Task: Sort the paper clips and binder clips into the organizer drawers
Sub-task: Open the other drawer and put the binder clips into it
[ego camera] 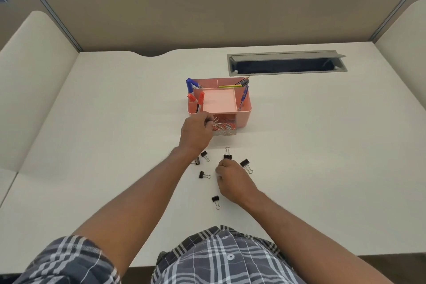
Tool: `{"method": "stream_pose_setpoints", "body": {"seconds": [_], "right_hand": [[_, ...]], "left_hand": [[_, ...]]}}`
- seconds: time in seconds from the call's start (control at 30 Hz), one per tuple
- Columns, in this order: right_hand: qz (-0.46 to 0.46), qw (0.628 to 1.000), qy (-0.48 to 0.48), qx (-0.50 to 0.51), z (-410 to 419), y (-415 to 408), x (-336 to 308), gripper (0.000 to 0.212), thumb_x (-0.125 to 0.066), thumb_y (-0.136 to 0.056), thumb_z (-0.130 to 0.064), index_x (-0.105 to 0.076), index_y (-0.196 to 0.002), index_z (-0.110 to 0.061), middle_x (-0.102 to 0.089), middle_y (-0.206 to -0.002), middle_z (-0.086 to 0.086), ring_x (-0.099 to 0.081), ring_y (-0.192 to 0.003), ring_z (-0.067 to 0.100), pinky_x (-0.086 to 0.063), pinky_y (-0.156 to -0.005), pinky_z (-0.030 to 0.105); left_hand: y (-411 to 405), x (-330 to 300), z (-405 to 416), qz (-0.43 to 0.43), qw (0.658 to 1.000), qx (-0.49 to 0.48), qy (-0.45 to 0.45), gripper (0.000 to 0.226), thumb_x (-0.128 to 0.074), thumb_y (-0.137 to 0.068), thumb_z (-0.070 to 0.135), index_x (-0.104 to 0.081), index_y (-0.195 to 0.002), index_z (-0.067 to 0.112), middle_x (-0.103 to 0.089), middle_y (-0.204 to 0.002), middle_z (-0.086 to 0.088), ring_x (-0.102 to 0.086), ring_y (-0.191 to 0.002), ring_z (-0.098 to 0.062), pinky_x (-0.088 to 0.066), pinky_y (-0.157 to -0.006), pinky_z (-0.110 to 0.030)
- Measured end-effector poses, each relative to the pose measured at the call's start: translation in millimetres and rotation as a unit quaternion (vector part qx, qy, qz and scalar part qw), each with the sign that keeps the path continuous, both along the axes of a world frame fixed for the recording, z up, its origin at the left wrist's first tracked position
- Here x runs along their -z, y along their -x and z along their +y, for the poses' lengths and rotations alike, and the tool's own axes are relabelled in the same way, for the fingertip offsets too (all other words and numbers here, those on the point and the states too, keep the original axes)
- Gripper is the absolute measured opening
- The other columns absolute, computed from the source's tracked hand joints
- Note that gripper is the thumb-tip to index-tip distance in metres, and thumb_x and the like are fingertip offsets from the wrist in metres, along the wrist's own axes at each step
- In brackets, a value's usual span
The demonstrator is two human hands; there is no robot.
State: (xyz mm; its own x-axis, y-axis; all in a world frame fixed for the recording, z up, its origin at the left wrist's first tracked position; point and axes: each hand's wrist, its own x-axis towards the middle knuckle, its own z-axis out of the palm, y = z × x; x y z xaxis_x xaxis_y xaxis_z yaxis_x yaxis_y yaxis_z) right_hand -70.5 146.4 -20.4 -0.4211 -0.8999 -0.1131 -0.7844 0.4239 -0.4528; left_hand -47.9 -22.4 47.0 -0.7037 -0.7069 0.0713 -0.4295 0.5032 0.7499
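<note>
A pink desk organizer [242, 113] stands mid-desk with its clear front drawer [224, 131] pulled out and full of red and silver paper clips [222, 125]. My left hand [196, 131] sits at the drawer's left edge, fingers pinched over the clips; whether it holds any is hidden. Several black binder clips lie loose on the desk: one [227, 154] near my right hand's fingertips, others [246, 165], [204, 175], [215, 200], [204, 155]. My right hand [232, 182] rests knuckles-up among them, fingers curled down; what is under it I cannot see.
Blue and red markers [190, 85] and pencils [242, 82] stick out of the organizer's upper compartments. A grey cable hatch [285, 63] lies open at the back right. Beige partition walls enclose the white desk [115, 122] on three sides.
</note>
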Motion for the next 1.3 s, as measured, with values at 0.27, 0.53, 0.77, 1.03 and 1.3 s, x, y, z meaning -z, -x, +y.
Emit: {"method": "stream_pose_setpoints", "body": {"seconds": [0.27,0.53,0.77,1.03,1.3], "right_hand": [[-0.031,1.0,0.005,-0.001,0.9,5.7,-3.3,0.02,-0.047,-0.086,-0.003,-0.068,-0.087,-0.002,-0.062,-0.095,0.007,-0.06,-0.093,0.028,-0.052,-0.073,0.04],[-0.187,0.939,0.113,0.266,3.3,60.6,-47.5,0.027,-0.061,-0.089,-0.014,-0.065,-0.116,-0.014,-0.07,-0.101,0.002,-0.065,-0.092,0.017,-0.053,-0.091,0.037],[-0.257,0.928,0.097,0.25,-13.1,108.1,-65.6,0.096,-0.08,-0.078,-0.026,-0.018,-0.151,-0.022,-0.038,-0.15,-0.004,-0.042,-0.132,0.014,-0.042,-0.102,0.032],[-0.322,0.924,0.11,0.173,-27.7,129.6,-65.0,0.08,-0.082,-0.074,-0.021,-0.031,-0.134,-0.034,-0.055,-0.123,-0.017,-0.052,-0.108,-0.007,-0.049,-0.094,0.03],[-0.276,0.91,0.165,0.261,-44.6,119.4,-61.1,0.058,-0.074,-0.081,-0.02,-0.043,-0.13,-0.029,-0.057,-0.113,-0.016,-0.053,-0.093,-0.007,-0.041,-0.072,0.018]], "left_hand": [[-10.5,6.6,4.8,0.062,0.997,0.005,0.041,0.017,-0.056,-0.09,0.001,-0.067,-0.097,0.011,-0.067,-0.092,-0.001,-0.058,-0.084,-0.017,-0.052,-0.074,-0.031],[-43.4,26.7,-6.6,0.063,0.995,-0.069,-0.039,0.07,-0.07,-0.078,0.005,-0.036,-0.138,0.017,-0.043,-0.134,0.001,-0.047,-0.113,-0.015,-0.047,-0.095,-0.032],[-33.5,27.8,-30.8,-0.038,0.989,-0.009,-0.142,0.116,-0.081,-0.073,0.044,0.003,-0.152,0.03,-0.001,-0.163,0.008,-0.014,-0.149,-0.015,-0.026,-0.118,-0.045],[-20.3,15.3,-36.9,0.004,0.983,0.056,-0.173,0.083,-0.083,-0.076,0.021,-0.028,-0.135,0.043,-0.044,-0.126,0.027,-0.04,-0.112,0.02,-0.045,-0.089,-0.019],[-7.9,16.2,-31.2,0.048,0.987,-0.013,-0.151,0.065,-0.076,-0.079,0.02,-0.039,-0.129,0.036,-0.054,-0.122,0.019,-0.052,-0.107,0.01,-0.046,-0.082,-0.018]]}}
